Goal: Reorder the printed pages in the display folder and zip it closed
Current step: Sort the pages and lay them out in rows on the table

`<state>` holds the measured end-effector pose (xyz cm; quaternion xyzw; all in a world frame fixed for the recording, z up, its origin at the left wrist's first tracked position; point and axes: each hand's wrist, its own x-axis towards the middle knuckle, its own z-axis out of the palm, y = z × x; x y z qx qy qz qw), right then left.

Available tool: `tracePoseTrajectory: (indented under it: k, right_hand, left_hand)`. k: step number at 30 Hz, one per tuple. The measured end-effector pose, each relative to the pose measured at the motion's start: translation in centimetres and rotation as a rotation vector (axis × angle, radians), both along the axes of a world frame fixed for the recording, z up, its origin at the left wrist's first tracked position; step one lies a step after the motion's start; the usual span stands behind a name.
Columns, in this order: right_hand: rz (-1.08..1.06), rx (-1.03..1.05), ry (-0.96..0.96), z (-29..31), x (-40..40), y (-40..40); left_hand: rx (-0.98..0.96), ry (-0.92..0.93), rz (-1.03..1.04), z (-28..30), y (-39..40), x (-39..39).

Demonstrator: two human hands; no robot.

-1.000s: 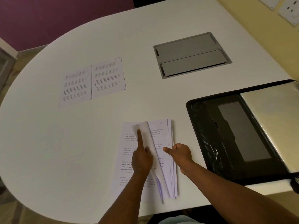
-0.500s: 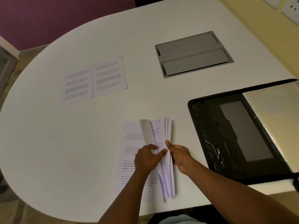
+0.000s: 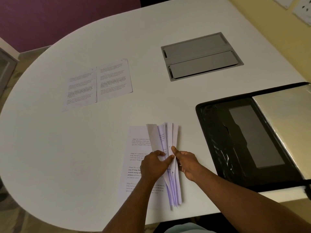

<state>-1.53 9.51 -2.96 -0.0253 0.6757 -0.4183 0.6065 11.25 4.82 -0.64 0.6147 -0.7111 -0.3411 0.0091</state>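
A stack of printed pages (image 3: 137, 158) lies near the table's front edge, its right side lifted into a fan of several sheets (image 3: 170, 137). My left hand (image 3: 154, 165) pinches the raised sheets between thumb and fingers. My right hand (image 3: 185, 161) holds the fan from the right, thumb on its edge. Two more printed pages (image 3: 97, 83) lie side by side further back on the left. The black zip display folder (image 3: 218, 145) lies open at the right, with a clear sleeve section (image 3: 286, 128) on its right half.
The white oval table (image 3: 67, 148) holds a grey recessed cable hatch (image 3: 201, 56) at the back centre. Wall sockets (image 3: 301, 7) sit on the yellow wall at the far right. The folder's right part runs past the frame edge.
My left index finger no longer points on the curled top sheet; that hand now pinches the lifted sheets. My right hand has moved in and taken hold of the fan's edge. More sheets stand raised.
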Motion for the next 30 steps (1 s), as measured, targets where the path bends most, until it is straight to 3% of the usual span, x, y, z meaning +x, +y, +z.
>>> tracePoseTrajectory:
  k: [4, 8, 14, 15, 17, 20, 26, 30]
  right_hand:
    - [0.077, 0.008, 0.173, -0.3, -0.5, -0.1]
    - [0.287, -0.036, 0.796, -0.6, -0.9, 0.4]
    - [0.644, -0.202, 1.402, -2.5, -0.5, 1.1]
    - [0.605, -0.277, 1.362, -2.5, -0.3, 1.0]
    - [0.476, -0.375, 1.089, -1.4, 0.4, 0.8]
    - [0.407, -0.296, 0.821, -0.1, 0.8, 0.0]
    - [0.469, -0.084, 0.838, -1.2, -0.4, -1.1]
    - [0.439, -0.072, 0.883, -0.9, -0.8, -1.2]
  left_hand:
    - [-0.009, 0.010, -0.008, -0.2, 0.0, 0.3]
    - [-0.003, -0.029, -0.017, -0.1, 0.0, 0.2]
    - [-0.016, -0.067, -0.053, 0.1, 0.1, -0.1]
    - [-0.016, -0.065, -0.058, 0.1, 0.2, -0.1]
    - [-0.016, -0.055, -0.070, -0.1, 0.2, 0.0]
    - [-0.023, -0.065, -0.114, -0.3, 0.3, 0.0]
    - [-0.043, -0.091, -0.200, -0.3, 0.7, 0.2]
    - [-0.086, -0.329, -0.224, -0.8, 1.3, -0.1]
